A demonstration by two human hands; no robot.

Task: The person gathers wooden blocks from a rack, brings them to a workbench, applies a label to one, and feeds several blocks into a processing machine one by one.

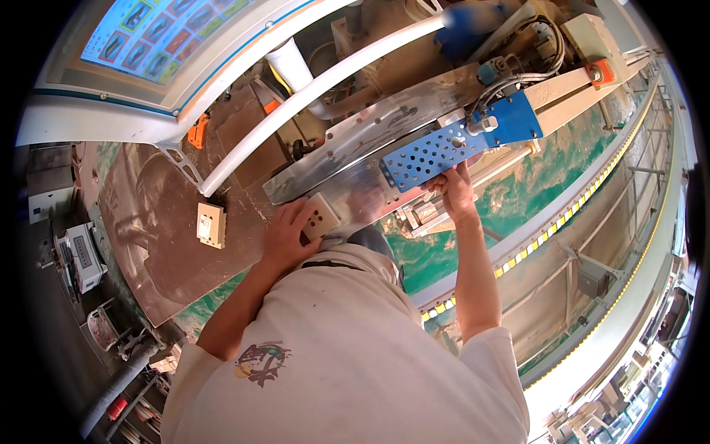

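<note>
My left hand (287, 235) is closed about the left side of a pale wooden block (322, 214) with several dark holes in its face. The block rests at the near end of a shiny metal machine bed (362, 196), close to my waist. To the right, my right hand (455, 191) is closed, its fingers curled at the lower edge of a blue perforated plate (429, 157). What those fingers grip, if anything, is hidden under the plate. A long metal guide (355, 140) runs along the bed beyond both hands.
A second wooden block (211, 225) lies on the brown board (155, 214) at left. A white curved tube (296, 103) crosses above it, near a lit screen (151, 37). Hoses (540, 55) run behind the blue plate. A yellow-marked rail (540, 240) curves along the right.
</note>
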